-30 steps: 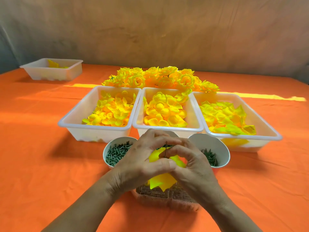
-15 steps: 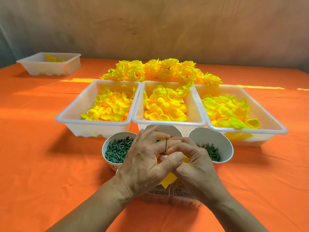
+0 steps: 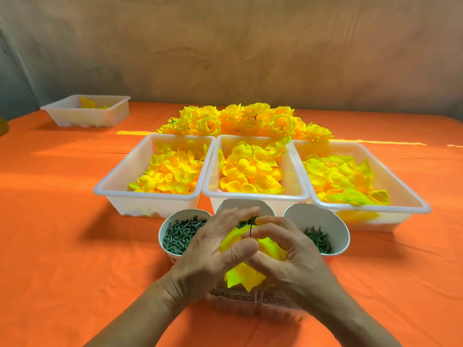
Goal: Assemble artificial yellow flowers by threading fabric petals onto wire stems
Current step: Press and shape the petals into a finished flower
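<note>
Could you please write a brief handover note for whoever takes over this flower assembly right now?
Left hand and right hand both grip a yellow petal over the clear box; the wire stem pokes up through it between them.
Petal stock lies in three white trays; green parts sit in the cups.
Done: a pile of finished flowers behind the trays.
Left: probably more petals on this stem, then many more flowers.

Matt orange cloth covers the worktop (image 3: 62, 246); trays (image 3: 120, 194) are smooth translucent white plastic; petals (image 3: 245, 274) soft yellow fabric.
</note>
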A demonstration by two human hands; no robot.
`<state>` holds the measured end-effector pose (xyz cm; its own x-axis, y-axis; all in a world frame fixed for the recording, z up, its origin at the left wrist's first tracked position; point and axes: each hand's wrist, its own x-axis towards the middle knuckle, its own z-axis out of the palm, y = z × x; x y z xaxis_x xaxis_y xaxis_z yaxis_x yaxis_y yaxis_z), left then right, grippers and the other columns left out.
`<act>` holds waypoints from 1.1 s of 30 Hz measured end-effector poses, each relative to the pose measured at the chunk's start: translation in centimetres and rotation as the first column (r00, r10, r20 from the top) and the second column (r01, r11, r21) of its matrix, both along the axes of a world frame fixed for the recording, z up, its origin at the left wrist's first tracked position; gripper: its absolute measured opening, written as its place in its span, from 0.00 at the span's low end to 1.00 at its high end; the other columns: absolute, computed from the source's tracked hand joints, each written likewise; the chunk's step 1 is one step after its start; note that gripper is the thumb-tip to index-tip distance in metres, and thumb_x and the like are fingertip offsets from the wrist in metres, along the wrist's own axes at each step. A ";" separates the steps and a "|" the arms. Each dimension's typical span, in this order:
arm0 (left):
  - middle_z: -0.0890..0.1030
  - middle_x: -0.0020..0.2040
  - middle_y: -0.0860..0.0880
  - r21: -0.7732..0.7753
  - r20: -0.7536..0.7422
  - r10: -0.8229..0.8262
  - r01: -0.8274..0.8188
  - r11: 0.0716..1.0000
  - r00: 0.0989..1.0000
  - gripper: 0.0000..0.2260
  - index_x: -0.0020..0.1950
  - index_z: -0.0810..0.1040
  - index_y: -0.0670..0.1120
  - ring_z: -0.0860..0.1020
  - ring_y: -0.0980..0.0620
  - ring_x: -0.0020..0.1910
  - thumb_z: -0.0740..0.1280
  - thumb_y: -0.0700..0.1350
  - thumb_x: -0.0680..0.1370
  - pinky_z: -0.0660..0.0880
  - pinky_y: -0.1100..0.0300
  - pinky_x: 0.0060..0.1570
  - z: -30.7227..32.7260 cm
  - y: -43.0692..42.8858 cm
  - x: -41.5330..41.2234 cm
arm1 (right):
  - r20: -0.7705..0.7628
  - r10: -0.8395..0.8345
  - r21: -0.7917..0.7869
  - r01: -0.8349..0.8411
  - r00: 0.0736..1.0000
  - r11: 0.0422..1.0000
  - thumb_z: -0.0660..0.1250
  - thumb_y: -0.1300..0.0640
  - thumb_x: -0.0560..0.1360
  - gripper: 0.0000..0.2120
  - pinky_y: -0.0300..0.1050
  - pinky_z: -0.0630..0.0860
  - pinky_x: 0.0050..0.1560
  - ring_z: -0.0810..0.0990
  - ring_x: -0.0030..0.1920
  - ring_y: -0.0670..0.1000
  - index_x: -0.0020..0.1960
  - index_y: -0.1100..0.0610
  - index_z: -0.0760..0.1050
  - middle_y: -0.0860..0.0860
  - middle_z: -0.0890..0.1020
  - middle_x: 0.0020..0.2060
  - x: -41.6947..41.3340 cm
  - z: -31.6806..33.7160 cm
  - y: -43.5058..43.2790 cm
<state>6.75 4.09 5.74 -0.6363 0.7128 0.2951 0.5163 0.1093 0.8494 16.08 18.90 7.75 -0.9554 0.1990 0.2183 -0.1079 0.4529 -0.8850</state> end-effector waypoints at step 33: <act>0.85 0.49 0.44 0.294 0.636 0.043 -0.293 0.910 0.771 0.25 0.49 0.87 0.48 0.82 0.48 0.50 0.63 0.66 0.70 0.72 0.51 0.56 5.4 1.6 -4.1 | -0.055 -0.065 -0.842 -0.011 0.996 0.539 0.61 0.63 0.75 0.11 0.44 0.75 0.41 0.80 0.39 0.52 0.40 0.58 0.82 0.55 0.83 0.39 -7.0 9.5 2.8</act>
<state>2.63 5.73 11.19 -0.8664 0.4992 0.0156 -0.1149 -0.2296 0.9665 9.13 21.68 17.21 -0.9357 0.3527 0.0021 -0.1874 -0.4923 -0.8500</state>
